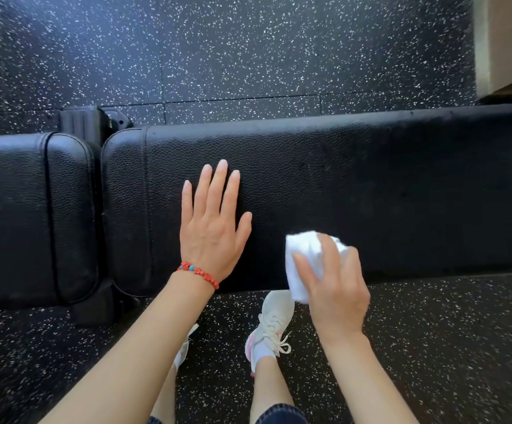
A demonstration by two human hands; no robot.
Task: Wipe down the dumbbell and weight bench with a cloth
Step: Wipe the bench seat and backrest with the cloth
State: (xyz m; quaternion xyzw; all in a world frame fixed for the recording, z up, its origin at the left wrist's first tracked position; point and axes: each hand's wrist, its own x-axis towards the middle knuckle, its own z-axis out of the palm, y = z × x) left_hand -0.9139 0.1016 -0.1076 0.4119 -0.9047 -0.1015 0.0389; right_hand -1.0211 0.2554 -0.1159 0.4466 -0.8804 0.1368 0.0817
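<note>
Both bare forearms reach forward and down. The left hand [215, 231] lies flat, palm down, fingers straight and slightly spread. The right hand [334, 289] curls, its fingers gripping a cloth [305, 258], knuckles up.

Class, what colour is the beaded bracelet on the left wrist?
Red beaded bracelet, with one blue bead; head view shows it.

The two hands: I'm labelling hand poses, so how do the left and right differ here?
The left hand lies flat on the bench, fingers straight, holding nothing; the right hand grips a white cloth at the bench's near edge. The left wrist wears a red bracelet; the right is bare. Both are over the long pad.
</note>
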